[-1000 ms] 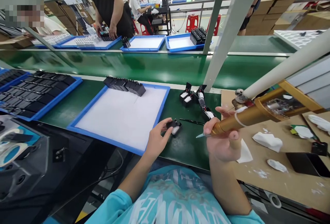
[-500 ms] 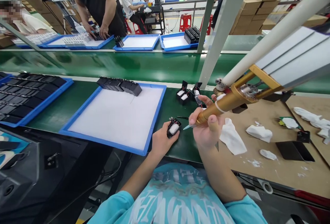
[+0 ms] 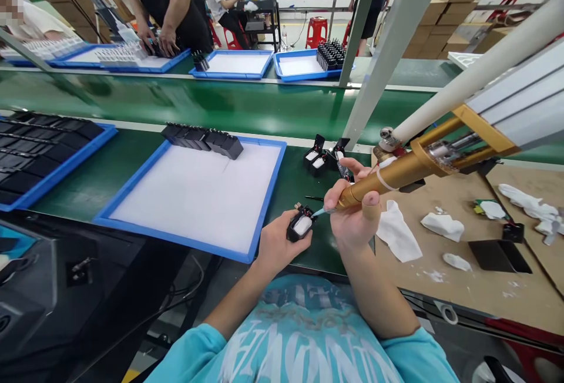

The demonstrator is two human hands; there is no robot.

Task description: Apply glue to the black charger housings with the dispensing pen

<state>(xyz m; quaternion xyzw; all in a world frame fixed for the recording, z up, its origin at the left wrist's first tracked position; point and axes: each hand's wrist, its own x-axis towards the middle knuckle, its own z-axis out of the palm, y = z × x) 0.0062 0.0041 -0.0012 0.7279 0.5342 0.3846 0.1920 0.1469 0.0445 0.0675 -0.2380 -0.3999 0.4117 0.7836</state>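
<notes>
Between the thumb and fingers of my left hand [image 3: 279,241] is a small black device housing [image 3: 301,224], with a white pad and wiring showing inside. My right hand [image 3: 356,218] is wrapped round a gold glue dispensing gun [image 3: 379,186], which slants up to the right on a white pole. The gun's pale blue nozzle tip [image 3: 319,212] reaches the upper right edge of the housing; whether it touches is too small to tell. Just beyond my right fingers, several open black housings [image 3: 318,163] with white pads stand on the green bench. A thin black tool [image 3: 314,198] lies behind the held housing.
On my left is a blue-rimmed tray [image 3: 176,241] with a row of black housings [image 3: 202,138] along its back. Another tray [image 3: 66,163] of black housings stands farther left. White cloths [image 3: 396,233] lie on brown board at right. A metal post [image 3: 388,48] rises behind; people work across the conveyor.
The gun's nozzle has come down and left to the housing's edge. My left hand has shifted slightly right and tilted the housing. A person in the background has moved into fuller view.
</notes>
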